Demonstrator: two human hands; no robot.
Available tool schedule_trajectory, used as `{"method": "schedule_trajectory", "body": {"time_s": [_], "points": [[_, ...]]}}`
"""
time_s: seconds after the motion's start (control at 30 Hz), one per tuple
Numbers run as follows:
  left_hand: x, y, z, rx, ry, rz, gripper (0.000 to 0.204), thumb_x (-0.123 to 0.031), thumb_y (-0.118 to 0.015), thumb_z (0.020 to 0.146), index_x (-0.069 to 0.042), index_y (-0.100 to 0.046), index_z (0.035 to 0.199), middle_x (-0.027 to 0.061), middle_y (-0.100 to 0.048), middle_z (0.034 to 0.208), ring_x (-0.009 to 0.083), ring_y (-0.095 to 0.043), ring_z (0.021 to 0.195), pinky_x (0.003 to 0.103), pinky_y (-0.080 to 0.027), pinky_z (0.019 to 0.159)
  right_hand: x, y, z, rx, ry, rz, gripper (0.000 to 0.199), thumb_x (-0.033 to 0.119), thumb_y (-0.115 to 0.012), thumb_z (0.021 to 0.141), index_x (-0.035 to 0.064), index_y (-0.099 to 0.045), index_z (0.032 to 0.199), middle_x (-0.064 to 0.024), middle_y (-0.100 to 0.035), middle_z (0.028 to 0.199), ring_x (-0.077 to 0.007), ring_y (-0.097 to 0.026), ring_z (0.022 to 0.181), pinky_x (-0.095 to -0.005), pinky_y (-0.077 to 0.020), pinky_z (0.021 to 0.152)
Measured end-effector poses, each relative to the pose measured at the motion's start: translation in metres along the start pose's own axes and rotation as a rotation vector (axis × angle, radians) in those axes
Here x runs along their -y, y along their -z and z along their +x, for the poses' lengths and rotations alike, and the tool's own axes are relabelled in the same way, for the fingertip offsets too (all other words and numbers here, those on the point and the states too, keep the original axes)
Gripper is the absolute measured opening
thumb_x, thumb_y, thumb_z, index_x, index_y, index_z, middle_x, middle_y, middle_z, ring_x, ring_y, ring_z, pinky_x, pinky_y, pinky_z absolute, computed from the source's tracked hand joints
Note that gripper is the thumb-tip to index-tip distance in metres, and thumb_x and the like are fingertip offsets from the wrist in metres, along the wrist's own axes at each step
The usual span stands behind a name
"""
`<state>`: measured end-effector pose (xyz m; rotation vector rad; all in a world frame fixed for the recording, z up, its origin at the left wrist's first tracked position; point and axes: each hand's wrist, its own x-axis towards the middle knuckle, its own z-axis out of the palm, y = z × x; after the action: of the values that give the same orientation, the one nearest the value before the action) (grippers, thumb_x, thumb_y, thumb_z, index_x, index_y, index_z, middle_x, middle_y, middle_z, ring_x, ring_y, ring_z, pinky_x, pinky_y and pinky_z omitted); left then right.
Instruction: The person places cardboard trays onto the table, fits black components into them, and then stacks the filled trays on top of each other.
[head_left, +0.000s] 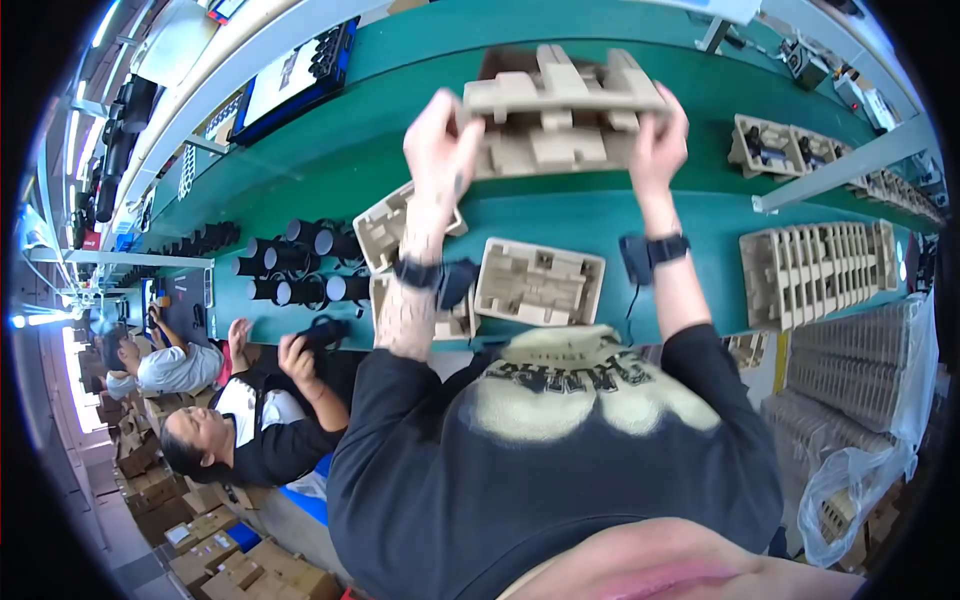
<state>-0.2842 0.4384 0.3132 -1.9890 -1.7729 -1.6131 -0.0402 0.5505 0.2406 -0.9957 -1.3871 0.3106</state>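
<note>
Both my hands are at the far side of the green bench, gripping a beige moulded-pulp tray (560, 98) by its two ends. My left hand (443, 140) is closed round the left end, and my right hand (661, 140) round the right end. The tray is tilted up, with its raised ribs away from me. Just below and behind it is another pulp tray (560, 152); I cannot tell whether the two touch. Nearer me on the bench lies a pulp tray (540, 283) with its hollows facing up. More trays (378, 238) sit partly hidden under my left forearm.
Several black cylindrical devices (290, 262) stand on the bench to the left. To the right is a row of nested pulp trays (815, 272), with filled trays (778, 150) farther back. A metal post (850, 165) rises there. A co-worker's hand (300, 362) is at the left, near a black object.
</note>
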Motion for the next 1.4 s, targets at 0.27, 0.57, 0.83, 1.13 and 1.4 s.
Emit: {"method": "schedule_trajectory", "body": {"time_s": [0.27,0.57,0.83,1.13,1.4], "points": [[0.036,-0.022,0.027,0.279,0.573,-0.504,0.026,-0.027,-0.060,0.086,-0.001,-0.060,0.090,0.0091,-0.061,0.075,0.0209,-0.060,0.066,0.031,-0.050,0.063,0.016,0.081,0.032,0.035,-0.369,0.161,0.025,0.004,-0.057,0.088,-0.0026,-0.060,0.112,-0.0071,-0.064,0.108,-0.0128,-0.059,0.094,-0.0257,-0.0453,0.085],[-0.008,-0.171,0.085,0.516,-0.158,-0.083,0.042,-0.034,-0.052,0.091,-0.004,-0.054,0.121,0.0176,-0.060,0.113,0.0326,-0.058,0.105,0.041,-0.046,0.090,-0.125,0.272,-0.135,0.123,-0.950,-0.474,0.041,0.007,-0.055,0.072,-0.0014,-0.061,0.111,-0.0183,-0.067,0.095,-0.0308,-0.065,0.088,-0.0370,-0.0486,0.082],[0.085,-0.373,0.066,0.584,-0.378,0.156,0.058,-0.040,-0.054,0.084,-0.008,-0.047,0.131,0.0242,-0.051,0.127,0.0394,-0.051,0.113,0.044,-0.043,0.095,-0.112,0.231,-0.084,-0.087,-0.355,-0.828,0.046,0.007,-0.059,0.078,0.0059,-0.055,0.123,-0.0148,-0.065,0.101,-0.0305,-0.063,0.094,-0.0357,-0.0480,0.085],[0.032,-0.218,0.025,1.163,-0.034,-0.111,0.053,-0.035,-0.052,0.091,-0.002,-0.045,0.132,0.0227,-0.051,0.129,0.0375,-0.048,0.119,0.040,-0.038,0.101,-0.195,0.073,0.149,0.473,-0.228,-0.403,0.052,0.027,-0.066,0.080,0.0069,-0.051,0.126,-0.0162,-0.062,0.104,-0.0327,-0.058,0.102,-0.0372,-0.0456,0.089],[-0.013,-0.060,-0.028,0.789,0.668,-0.196,0.044,-0.022,-0.057,0.091,-0.004,-0.048,0.131,0.0197,-0.054,0.126,0.0307,-0.053,0.115,0.037,-0.041,0.096,-0.267,-0.028,0.090,0.126,-0.034,-0.761,0.051,0.020,-0.062,0.076,0.0074,-0.050,0.124,-0.0155,-0.049,0.123,-0.0319,-0.046,0.118,-0.0585,-0.0288,0.101]]}}
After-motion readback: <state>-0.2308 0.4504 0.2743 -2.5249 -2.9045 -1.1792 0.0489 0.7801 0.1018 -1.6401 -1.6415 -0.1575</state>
